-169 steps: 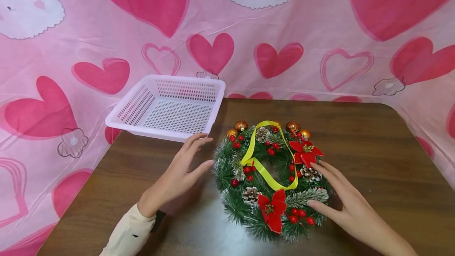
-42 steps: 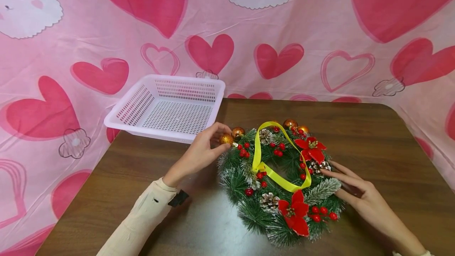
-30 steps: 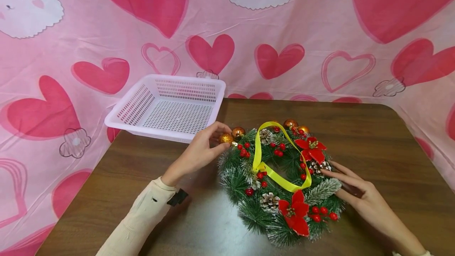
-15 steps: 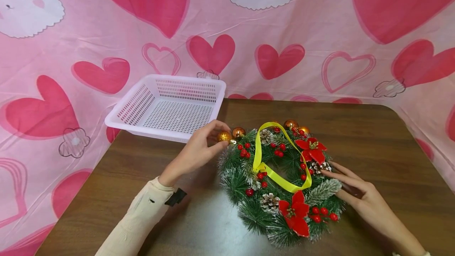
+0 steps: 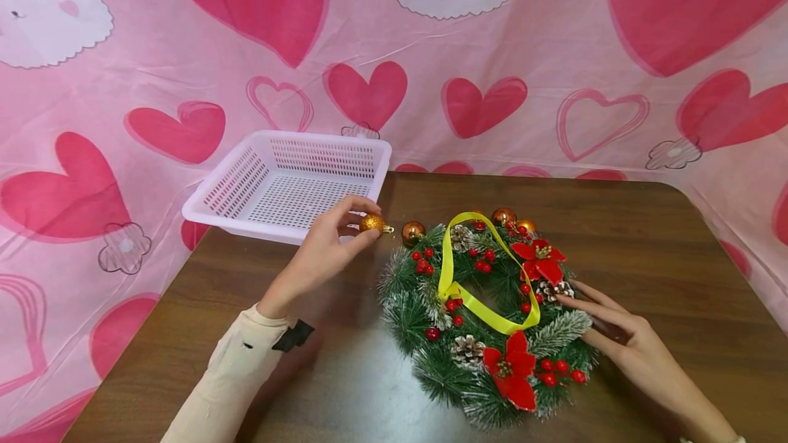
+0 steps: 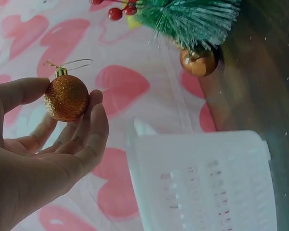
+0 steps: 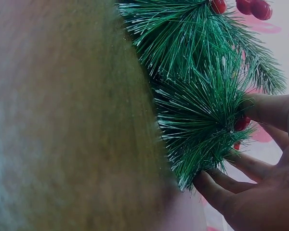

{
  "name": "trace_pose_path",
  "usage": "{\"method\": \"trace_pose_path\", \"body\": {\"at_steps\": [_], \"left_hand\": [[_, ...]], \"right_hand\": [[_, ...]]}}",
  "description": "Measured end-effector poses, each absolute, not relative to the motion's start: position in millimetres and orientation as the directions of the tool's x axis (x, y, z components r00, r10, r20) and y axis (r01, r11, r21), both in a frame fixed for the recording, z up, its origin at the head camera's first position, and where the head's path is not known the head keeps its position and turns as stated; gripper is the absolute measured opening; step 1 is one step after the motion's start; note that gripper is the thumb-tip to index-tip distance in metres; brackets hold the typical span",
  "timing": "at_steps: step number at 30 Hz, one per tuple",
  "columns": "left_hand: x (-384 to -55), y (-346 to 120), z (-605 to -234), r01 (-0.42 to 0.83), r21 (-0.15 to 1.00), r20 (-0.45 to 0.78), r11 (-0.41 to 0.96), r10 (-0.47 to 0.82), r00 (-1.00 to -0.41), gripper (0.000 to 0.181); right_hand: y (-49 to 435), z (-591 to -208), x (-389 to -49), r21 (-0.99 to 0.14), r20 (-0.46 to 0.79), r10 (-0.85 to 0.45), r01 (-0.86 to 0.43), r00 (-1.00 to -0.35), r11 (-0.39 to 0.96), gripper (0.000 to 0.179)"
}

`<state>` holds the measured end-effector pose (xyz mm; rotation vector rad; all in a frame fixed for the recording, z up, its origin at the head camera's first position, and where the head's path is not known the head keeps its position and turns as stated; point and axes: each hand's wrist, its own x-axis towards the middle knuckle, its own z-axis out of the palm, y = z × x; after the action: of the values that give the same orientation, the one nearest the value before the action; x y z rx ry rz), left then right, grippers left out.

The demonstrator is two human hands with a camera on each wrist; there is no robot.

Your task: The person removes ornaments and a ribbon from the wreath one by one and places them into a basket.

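My left hand (image 5: 326, 241) pinches a glittery gold Christmas bauble (image 6: 66, 98) between thumb and fingers, its metal cap and thin thread loop showing in the left wrist view. In the head view it is near the right front corner of the basket, left of the wreath. A green Christmas wreath (image 5: 406, 316) lies on the table, with red poinsettias, berries, frosted pine cones and a yellow ribbon (image 5: 486, 310). At its right edge my right hand (image 5: 634, 344) grips the outer branches, thumb on one side and fingers on the other; some fingertips are hidden in the needles.
A white slotted plastic basket (image 5: 212, 216) stands at the table's back left. Shiny copper baubles (image 5: 413, 233) sit along the wreath's far edge. Brown wooden table (image 5: 671, 245) surface surrounds the wreath, and a pink heart-patterned cloth (image 5: 535, 39) hangs behind it.
My left hand has pulled the glittery bauble left, away from the wreath's upper left edge. Earlier both hands were spread beside the wreath, which has since shifted slightly right; the right hand now stays still.
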<state>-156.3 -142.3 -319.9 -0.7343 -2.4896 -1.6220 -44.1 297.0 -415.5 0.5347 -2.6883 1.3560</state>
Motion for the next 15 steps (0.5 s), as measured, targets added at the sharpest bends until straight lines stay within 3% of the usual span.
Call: {"method": "trace_pose_path", "body": {"at_steps": [15], "left_hand": [[-166.6, -167.2, -312.7, 0.412, 0.857, 0.338, 0.308, 0.265, -0.903, 0.032]], "right_hand": [[297.0, -415.0, -43.3, -0.754, 0.212, -0.26, -0.327, -0.942, 0.569, 0.049]]}}
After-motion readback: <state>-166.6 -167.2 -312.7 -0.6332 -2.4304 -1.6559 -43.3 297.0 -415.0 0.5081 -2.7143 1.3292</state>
